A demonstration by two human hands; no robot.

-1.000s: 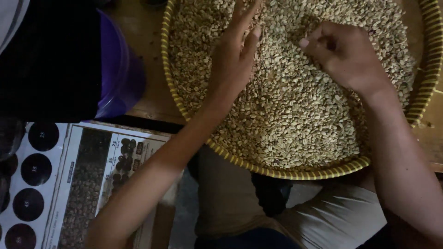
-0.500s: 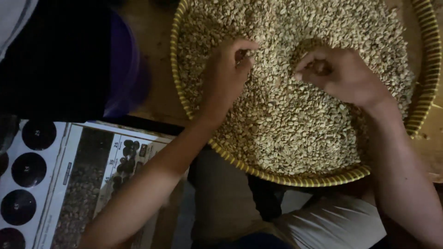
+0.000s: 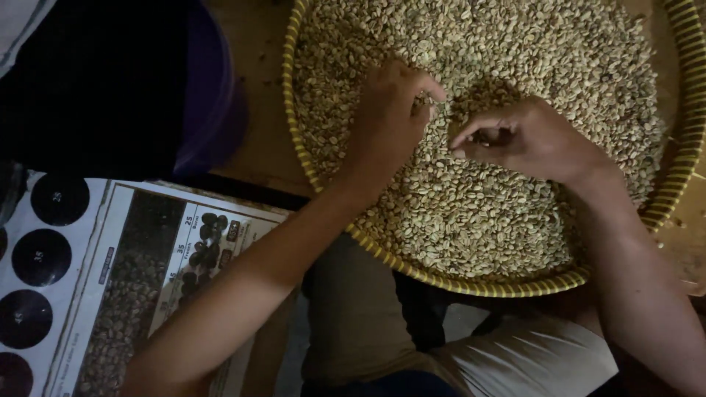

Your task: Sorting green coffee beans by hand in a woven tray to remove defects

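Left hand (image 3: 386, 121) curled, fingertips pinching pale beans (image 3: 478, 198), right hand (image 3: 526, 140) just beside it, loosely cupped over the heap, yellow-rimmed woven tray (image 3: 471, 285) under both, printed chart (image 3: 110, 287) below the left forearm.

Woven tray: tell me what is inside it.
The woven tray holds pale beans, with the left hand and right hand resting in them. Its bottom is covered.

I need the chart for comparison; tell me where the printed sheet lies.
In the head view the printed sheet lies at lower left, under the left forearm, left of the woven tray of pale beans and below the purple container.
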